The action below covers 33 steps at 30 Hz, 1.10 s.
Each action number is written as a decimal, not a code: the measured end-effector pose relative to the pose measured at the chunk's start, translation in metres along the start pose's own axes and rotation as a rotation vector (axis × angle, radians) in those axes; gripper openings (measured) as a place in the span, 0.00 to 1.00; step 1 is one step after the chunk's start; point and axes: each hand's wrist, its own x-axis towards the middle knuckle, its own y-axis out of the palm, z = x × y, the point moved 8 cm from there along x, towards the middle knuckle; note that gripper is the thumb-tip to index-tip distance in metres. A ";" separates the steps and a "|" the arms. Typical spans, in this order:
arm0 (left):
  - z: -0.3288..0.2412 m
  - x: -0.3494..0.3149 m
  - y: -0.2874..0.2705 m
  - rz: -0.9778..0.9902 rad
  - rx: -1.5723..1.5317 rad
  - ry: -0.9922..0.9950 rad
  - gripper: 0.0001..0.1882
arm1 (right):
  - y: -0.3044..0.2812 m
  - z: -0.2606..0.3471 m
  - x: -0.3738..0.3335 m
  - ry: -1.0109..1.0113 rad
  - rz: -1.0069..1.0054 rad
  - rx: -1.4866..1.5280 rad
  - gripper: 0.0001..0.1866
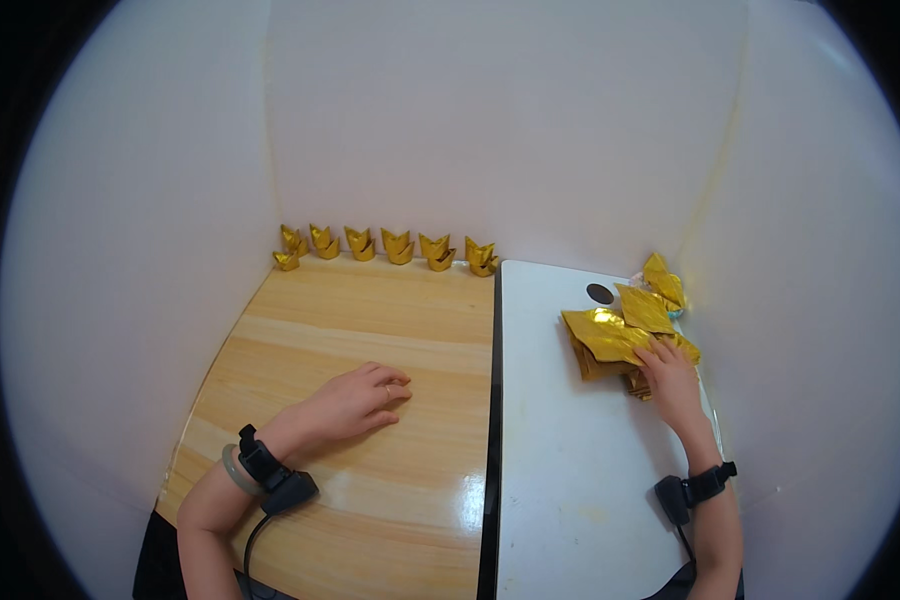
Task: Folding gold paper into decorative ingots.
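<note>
My left hand (363,402) rests low over the wood-grain tabletop, its fingers loosely stretched and holding nothing. On the right, my right hand (669,374) has its fingers bent over the edge of a pile of folded gold foil papers (604,338), pinching at the upper sheets; the fingertips are partly hidden among them. Another gold foil piece (646,308) lies on the far side of this pile. Along the back edge of the wooden surface stands a row of several folded gold foil ingots (397,246), some seemingly nested together.
A white panel (580,480) lies under the foil pile, beside the wood-grain tabletop (370,500), with a dark strip (493,420) between them. Near its far end is a dark oval (600,294). Another gold piece (662,280) leans in the far right corner. White walls enclose three sides.
</note>
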 end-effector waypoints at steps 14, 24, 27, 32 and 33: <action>-0.004 -0.001 0.002 0.026 -0.006 0.021 0.20 | -0.030 0.028 -0.020 -0.098 0.124 0.024 0.11; 0.011 -0.002 -0.013 -0.177 -0.079 -0.098 0.22 | 0.000 0.224 -0.032 -0.784 0.200 0.371 0.19; 0.012 -0.005 -0.008 -0.134 -0.138 -0.035 0.22 | 0.021 0.249 -0.038 -0.913 0.255 0.402 0.21; 0.009 -0.014 0.026 0.171 -0.163 0.021 0.33 | 0.033 0.265 -0.018 -0.885 0.285 0.409 0.31; 0.010 -0.015 0.027 0.167 -0.170 0.002 0.33 | 0.042 0.261 -0.015 -0.856 0.334 0.356 0.38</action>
